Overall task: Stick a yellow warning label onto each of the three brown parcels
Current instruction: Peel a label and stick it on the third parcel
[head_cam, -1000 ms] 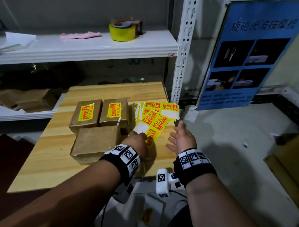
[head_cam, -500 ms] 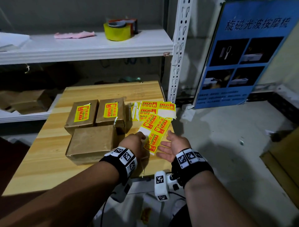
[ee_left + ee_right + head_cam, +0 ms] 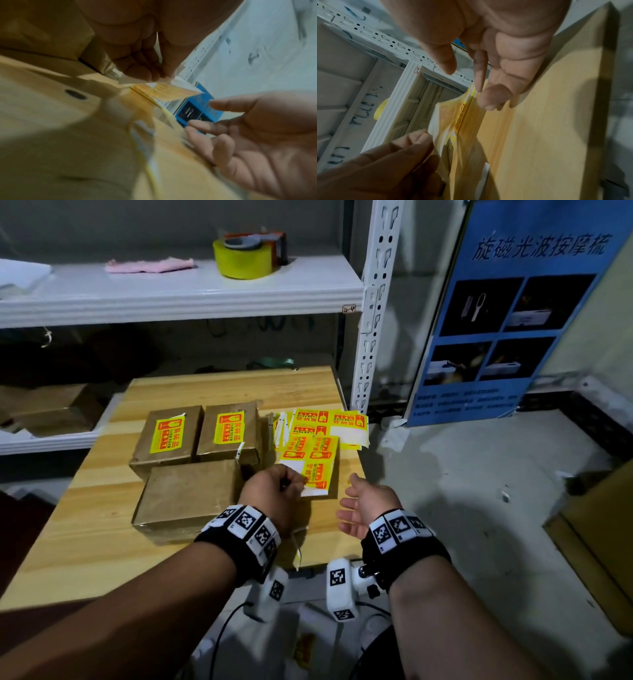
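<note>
Step in hand, as judged: getting a label for the last parcel. Two brown parcels at the back of the tabletop [image 3: 102, 542] already carried yellow labels, the left one [image 3: 167, 434] and the right one [image 3: 228, 429]. The third parcel [image 3: 186, 498], nearest the person, was bare on top.

The left hand [image 3: 270, 494] pinched the near white edge of a label sheet [image 3: 313, 460], thumb and fingers [image 3: 145, 73] curled onto it; the sheet's near end was lifted off the tabletop just right of the bare parcel. More sheets [image 3: 329, 422] lay behind it.

The right hand [image 3: 363, 508] was released, palm turned inward, fingers [image 3: 489, 100] loosely spread, near the sheet and holding nothing.

Next move likely calls for the right hand to peel one label free while the left steadies the backing.
</note>
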Demonstrator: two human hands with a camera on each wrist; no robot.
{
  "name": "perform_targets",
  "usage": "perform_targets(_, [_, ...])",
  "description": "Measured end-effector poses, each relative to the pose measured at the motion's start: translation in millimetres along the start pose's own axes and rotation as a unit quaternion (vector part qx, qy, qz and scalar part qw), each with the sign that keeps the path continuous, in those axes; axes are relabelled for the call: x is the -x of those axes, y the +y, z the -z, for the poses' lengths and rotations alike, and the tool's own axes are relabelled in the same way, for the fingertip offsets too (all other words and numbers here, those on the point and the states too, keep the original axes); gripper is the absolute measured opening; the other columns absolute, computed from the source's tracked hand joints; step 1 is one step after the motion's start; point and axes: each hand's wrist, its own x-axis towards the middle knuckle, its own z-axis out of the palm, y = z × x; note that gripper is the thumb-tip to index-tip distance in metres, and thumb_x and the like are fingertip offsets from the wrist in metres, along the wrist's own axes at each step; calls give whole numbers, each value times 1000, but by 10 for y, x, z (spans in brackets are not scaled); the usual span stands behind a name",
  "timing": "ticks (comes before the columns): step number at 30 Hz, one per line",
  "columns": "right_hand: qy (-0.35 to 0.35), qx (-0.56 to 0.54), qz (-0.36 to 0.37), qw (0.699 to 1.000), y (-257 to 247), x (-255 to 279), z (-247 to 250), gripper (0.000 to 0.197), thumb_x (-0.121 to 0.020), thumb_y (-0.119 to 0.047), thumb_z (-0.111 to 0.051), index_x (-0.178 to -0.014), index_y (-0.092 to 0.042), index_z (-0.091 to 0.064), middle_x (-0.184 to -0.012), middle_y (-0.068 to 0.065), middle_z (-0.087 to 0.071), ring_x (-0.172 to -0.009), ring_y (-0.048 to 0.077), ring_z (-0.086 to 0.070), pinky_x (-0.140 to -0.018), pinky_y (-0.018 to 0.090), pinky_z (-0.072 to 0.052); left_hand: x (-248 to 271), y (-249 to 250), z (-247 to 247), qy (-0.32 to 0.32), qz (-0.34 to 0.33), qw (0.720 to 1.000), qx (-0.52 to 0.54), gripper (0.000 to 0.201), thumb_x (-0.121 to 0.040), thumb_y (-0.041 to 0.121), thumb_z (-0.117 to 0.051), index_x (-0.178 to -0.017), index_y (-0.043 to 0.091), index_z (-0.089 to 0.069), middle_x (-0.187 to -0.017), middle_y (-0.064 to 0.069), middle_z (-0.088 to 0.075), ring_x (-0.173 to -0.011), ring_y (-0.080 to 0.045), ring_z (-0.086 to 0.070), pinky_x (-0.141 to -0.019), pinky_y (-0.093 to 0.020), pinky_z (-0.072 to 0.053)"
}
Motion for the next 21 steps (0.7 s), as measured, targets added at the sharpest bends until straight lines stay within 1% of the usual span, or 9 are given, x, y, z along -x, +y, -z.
perform_targets(2, [-35, -6, 12, 999, 17, 11, -25, 47, -101, -43, -55, -125, -3, -58, -123, 18, -65, -98, 32, -67, -60, 36, -53, 46, -20, 1, 12, -16, 998, 55, 19, -89, 13, -71, -77, 26, -66, -76, 10, -74, -72, -14, -68, -81, -38, -58])
perform_targets(4, [-61, -33, 42, 997, 39, 20, -48, 39, -100, -37, -59, -119, -3, -61, -117, 20, -71, -101, 33, -71, -63, 38, -57, 129, 1, -4, 15, -45, 996, 77, 19, -90, 16, -71, -80, 30, -65, -72, 9, -71, -64, -13, -62, -73, -38, -57])
perform_targets(6, [-79, -54, 65, 993, 44, 57, -64, 30, -101, -30, -59, -113, -4, -63, -103, 17, -75, -95, 32, -73, -67, 41, -59, 215, 38, -2, 11, -70, 995, 70, 20, -91, 18, -71, -83, 34, -65, -74, 9, -70, -64, -12, -62, -69, -34, -54])
perform_targets(8, [-94, -63, 77, 991, 38, 88, -71, 25, -101, -28, -58, -110, -5, -64, -87, 12, -77, -87, 30, -74, -70, 44, -61, 264, 57, 3, 4, -84, 995, 58, 22, -92, 17, -71, -81, 35, -65, -78, 9, -72, -69, -10, -66, -70, -28, -54])
perform_targets(10, [-109, -67, 87, 988, 30, 104, -76, 22, -102, -25, -57, -104, -5, -64, -80, 12, -77, -81, 29, -75, -71, 45, -61, 279, 54, 22, 5, -99, 995, 31, 22, -91, 17, -71, -80, 34, -64, -83, 8, -72, -76, -12, -68, -74, -27, -53])
perform_targets(13, [-122, -67, 104, 985, 26, 135, -84, 22, -103, -22, -55, -100, -1, -62, -82, 18, -76, -73, 29, -75, -70, 46, -62, 285, 46, 56, 23, -136, 989, -48, 6, -90, 18, -71, -90, 24, -71, -97, -2, -61, -81, -16, -61, -79, -23, -46])
perform_targets(15, [-134, -70, 114, 982, 34, 148, -94, 25, -102, -23, -57, -105, 1, -64, -88, 22, -77, -75, 29, -76, -71, 45, -63, 287, 36, 82, 38, -158, 984, -76, 7, -89, 20, -70, -94, 18, -74, -102, -4, -55, -90, -16, -57, -86, -23, -44])
perform_targets(17, [-136, -69, 125, 980, 44, 156, -105, 22, -101, -21, -59, -104, 0, -64, -86, 21, -77, -72, 27, -76, -67, 41, -64, 283, 34, 99, 61, -170, 980, -87, 11, -84, 26, -68, -90, 21, -76, -105, -4, -51, -102, -21, -55, -94, -28, -43])
perform_targets(21, [-128, -69, 145, 979, 50, 145, -109, 14, -102, -15, -56, -92, -5, -61, -72, 13, -72, -66, 25, -72, -62, 39, -62, 269, 90, 129, 56, -148, 984, -80, 11, -80, 31, -64, -84, 27, -74, -115, -5, -48, -117, -26, -52, -104, -39, -43])
